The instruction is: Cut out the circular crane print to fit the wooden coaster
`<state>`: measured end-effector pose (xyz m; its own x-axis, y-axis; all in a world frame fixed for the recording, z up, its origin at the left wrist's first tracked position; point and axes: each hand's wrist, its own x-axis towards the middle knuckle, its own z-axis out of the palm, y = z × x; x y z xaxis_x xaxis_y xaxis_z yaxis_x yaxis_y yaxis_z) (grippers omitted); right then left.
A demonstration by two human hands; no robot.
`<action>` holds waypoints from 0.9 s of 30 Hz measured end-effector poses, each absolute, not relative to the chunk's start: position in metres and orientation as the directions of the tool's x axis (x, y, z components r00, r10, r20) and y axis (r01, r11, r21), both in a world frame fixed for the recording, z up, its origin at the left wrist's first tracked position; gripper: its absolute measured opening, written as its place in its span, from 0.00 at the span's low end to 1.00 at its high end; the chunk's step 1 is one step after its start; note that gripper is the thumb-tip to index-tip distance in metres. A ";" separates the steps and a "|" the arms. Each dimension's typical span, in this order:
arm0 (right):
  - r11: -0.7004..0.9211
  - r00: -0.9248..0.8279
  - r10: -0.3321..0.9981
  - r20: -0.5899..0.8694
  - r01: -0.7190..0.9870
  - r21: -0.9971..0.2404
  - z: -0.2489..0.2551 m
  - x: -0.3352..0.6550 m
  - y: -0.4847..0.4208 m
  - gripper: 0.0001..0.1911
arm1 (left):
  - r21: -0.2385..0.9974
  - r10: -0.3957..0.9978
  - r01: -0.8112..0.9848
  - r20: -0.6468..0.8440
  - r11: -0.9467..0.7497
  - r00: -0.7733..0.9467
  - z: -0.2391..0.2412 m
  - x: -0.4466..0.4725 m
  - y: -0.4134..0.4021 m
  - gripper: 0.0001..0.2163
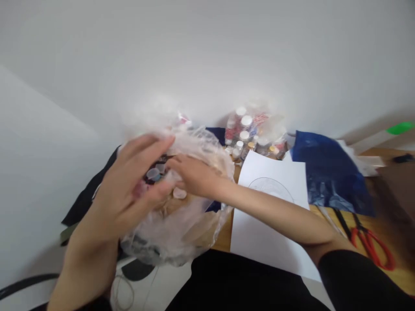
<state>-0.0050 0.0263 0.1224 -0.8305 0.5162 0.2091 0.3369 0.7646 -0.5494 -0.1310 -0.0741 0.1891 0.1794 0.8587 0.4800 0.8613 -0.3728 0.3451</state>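
Observation:
A clear plastic bag (197,229) stands wide-mouthed in front of me, with small containers inside. My left hand (129,181) is over its left side, fingers and thumb apart, with nothing visible between them. Inside the mouth of the bag is my right hand (194,175), its fingers bent down among the contents. Blur and the bag's folds hide whether those fingers grip anything. Close to the fingertips are a translucent cup (153,174) and a round whitish lid (179,193).
A white sheet (272,233) with a drawn circle lies under my right forearm. Behind it are several white-capped bottles (246,121) in clear plastic. To the right are a blue plastic bag (327,168) and red-handled scissors (372,244) on the wooden table (402,263).

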 end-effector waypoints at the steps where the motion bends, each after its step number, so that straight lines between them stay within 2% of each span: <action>1: 0.770 -0.849 0.491 0.194 0.318 -0.553 0.123 -0.002 0.030 0.18 | 0.392 0.863 0.840 0.479 -0.375 0.162 0.188 -0.134 -0.064 0.25; 4: 0.743 -0.832 0.520 0.194 0.329 -0.583 0.124 0.011 0.043 0.20 | 0.510 0.883 0.793 0.464 -0.335 0.075 0.183 -0.147 -0.043 0.22; 6: 0.717 -0.786 0.583 0.208 0.376 -0.588 0.126 0.020 0.049 0.19 | 0.495 0.885 0.810 0.462 -0.315 0.063 0.179 -0.152 -0.035 0.21; 8: 0.698 -0.735 0.642 0.217 0.444 -0.562 0.131 0.029 0.053 0.20 | 0.391 0.880 0.871 0.467 -0.296 0.090 0.177 -0.151 -0.034 0.21; 13: 0.696 -0.654 0.705 0.275 0.566 -0.442 0.145 0.050 0.055 0.20 | -0.026 0.917 0.996 0.388 -0.084 0.088 0.170 -0.145 -0.045 0.29; 16: 0.691 -0.634 0.721 0.280 0.625 -0.365 0.151 0.060 0.053 0.20 | -0.115 0.915 0.993 0.396 -0.034 0.077 0.160 -0.152 -0.053 0.30; 18: 0.673 -0.626 0.739 0.249 0.672 -0.309 0.154 0.064 0.049 0.20 | -0.087 0.897 0.995 0.436 -0.045 0.078 0.157 -0.161 -0.055 0.28; 24: 0.640 -0.617 0.767 0.176 0.754 -0.146 0.165 0.068 0.033 0.19 | 0.135 0.855 0.990 0.517 -0.027 -0.048 0.172 -0.178 -0.053 0.17; 27: 0.646 -0.627 0.761 0.168 0.756 -0.109 0.166 0.068 0.028 0.18 | 0.121 0.848 0.992 0.521 0.038 -0.096 0.181 -0.178 -0.053 0.16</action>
<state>0.0678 0.0279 0.1658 -0.6265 0.7612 0.1675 0.7555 0.6459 -0.1093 -0.1781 -0.0532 0.1807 -0.0961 0.8481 0.5210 0.9919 0.0378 0.1213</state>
